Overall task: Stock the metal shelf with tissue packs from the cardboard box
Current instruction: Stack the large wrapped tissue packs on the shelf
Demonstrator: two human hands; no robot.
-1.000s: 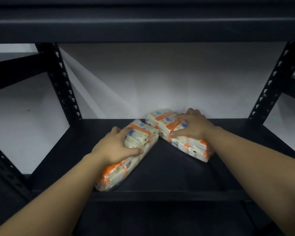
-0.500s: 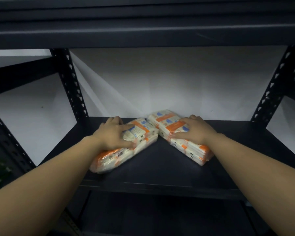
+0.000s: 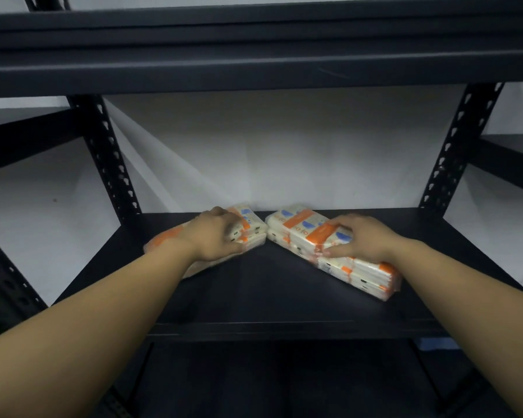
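Both hands are curled over tissue packs on the metal shelf point(image 3: 254, 297): the left pack point(image 3: 251, 229) is gripped by the left hand point(image 3: 216, 235) at 10 o'clock, the right pack point(image 3: 302, 230) by the right hand point(image 3: 363, 236) at 2 o'clock.

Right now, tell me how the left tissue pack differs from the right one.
The left pack angles toward the shelf's left side; the right pack angles toward its right side. The left hand and forearm hide most of the left pack, while the right hand leaves most of the right pack showing. Both are white with orange and blue print, lie flat on the shelf, and nearly meet at the back.
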